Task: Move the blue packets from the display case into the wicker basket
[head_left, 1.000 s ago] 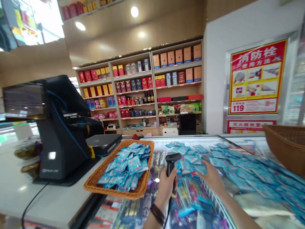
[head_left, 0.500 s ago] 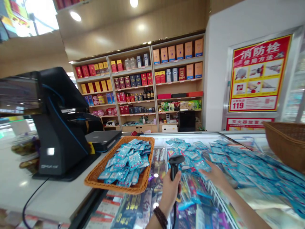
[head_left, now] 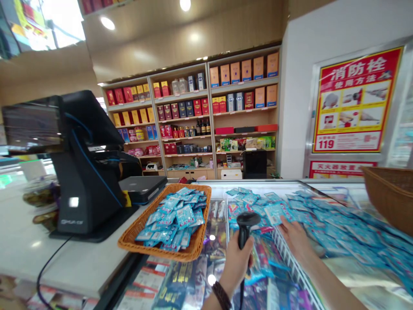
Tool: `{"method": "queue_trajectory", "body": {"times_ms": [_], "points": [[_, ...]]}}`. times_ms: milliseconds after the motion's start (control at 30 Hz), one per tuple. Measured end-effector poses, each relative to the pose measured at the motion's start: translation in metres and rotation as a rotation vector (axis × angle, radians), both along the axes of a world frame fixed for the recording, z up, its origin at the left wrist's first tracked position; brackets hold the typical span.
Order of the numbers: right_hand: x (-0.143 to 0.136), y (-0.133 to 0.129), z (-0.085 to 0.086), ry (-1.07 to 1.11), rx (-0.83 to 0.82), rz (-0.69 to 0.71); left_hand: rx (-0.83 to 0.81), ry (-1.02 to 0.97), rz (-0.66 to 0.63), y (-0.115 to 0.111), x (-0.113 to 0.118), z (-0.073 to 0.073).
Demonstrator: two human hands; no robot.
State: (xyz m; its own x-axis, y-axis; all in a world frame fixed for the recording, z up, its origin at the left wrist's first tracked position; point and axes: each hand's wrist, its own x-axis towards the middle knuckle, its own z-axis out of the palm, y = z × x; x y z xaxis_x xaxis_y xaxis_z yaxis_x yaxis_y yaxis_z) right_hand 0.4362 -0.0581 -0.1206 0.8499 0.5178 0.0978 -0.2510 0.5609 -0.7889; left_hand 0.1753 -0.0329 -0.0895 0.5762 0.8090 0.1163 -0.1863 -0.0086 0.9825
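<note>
Scanner [head_left: 248, 219] in the left hand [head_left: 236, 257], blue packet [head_left: 273, 214] at the fingertips of the right hand [head_left: 295, 238].

The left hand is wrapped around the scanner's black handle, the scanner head rising above the thumb, a cable [head_left: 241, 295] hanging below the grip and a dark bracelet [head_left: 221, 294] at the wrist; the right hand, just beside it, pinches the blue packet by its near edge, with the packet ahead of the fingers and near the scanner head. Left of the left hand, an orange wicker basket [head_left: 155, 253] holds a heap of similar packets [head_left: 167, 215], partly over the white bench [head_left: 93, 267]. Loose packets [head_left: 350, 234] spread to the right of the right hand, and a white wire rail [head_left: 292, 260] runs beneath its near side. Farther right of that hand stands a brown basket [head_left: 392, 196].
</note>
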Motion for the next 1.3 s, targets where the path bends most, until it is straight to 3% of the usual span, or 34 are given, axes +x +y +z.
{"method": "queue_trajectory", "body": {"times_ms": [133, 367, 867, 1033, 1133, 1300], "points": [[-0.007, 0.006, -0.002, -0.061, -0.127, -0.046, 0.01, 0.002, -0.036, -0.005, 0.002, 0.002], [-0.024, 0.005, 0.004, -0.199, -0.132, 0.013, -0.005, 0.022, -0.074, -0.01, 0.001, 0.008], [-0.029, 0.002, 0.005, -0.145, -0.132, 0.04, -0.018, -0.001, -0.118, -0.011, 0.0, 0.011], [-0.029, 0.002, 0.01, -0.149, -0.167, -0.05, -0.033, -0.022, -0.057, -0.008, -0.001, 0.012], [-0.021, 0.008, 0.004, -0.114, -0.202, -0.08, -0.048, -0.051, 0.011, 0.001, -0.006, 0.019], [-0.013, 0.042, -0.007, -0.111, -0.154, -0.052, -0.017, -0.126, 0.109, 0.025, -0.029, 0.036]]}}
